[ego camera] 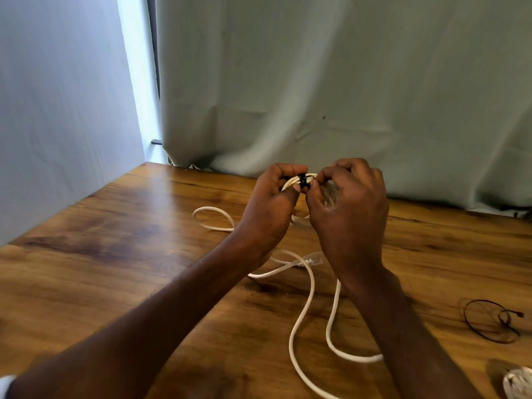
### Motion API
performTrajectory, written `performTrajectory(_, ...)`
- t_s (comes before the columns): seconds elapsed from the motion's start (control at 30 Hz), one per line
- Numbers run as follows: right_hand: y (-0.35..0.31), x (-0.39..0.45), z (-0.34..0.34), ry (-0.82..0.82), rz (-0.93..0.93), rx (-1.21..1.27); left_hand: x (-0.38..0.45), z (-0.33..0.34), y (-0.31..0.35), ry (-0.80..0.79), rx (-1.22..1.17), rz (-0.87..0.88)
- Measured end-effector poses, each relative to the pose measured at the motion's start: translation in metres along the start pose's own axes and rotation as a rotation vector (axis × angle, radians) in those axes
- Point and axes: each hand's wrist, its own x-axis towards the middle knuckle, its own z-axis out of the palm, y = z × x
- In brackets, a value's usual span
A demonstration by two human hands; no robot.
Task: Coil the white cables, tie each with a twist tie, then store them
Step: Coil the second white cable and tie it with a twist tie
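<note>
Hands — left hand (269, 205), right hand (349, 210) — pinch one twist tie (302, 180).

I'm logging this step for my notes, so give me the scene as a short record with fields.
left hand: grips coiled white cable
right hand: pinches black twist tie wrapped round the coil
loose white cable: trails uncoiled across wooden table
spare tie: dark thin loop, table's right side
another white coil: bottom right corner, partly out of view

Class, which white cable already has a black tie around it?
The coiled cable gripped by both hands, with black tie; the loose cable lies untied on the table.
</note>
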Motion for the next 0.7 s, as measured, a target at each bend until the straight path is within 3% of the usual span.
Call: performTrajectory(0.7,0.0070,0.0035,-0.0004,0.023,0.020,0.168,-0.0075,0.0076,-0.0019,-0.062,0.162,0.151)
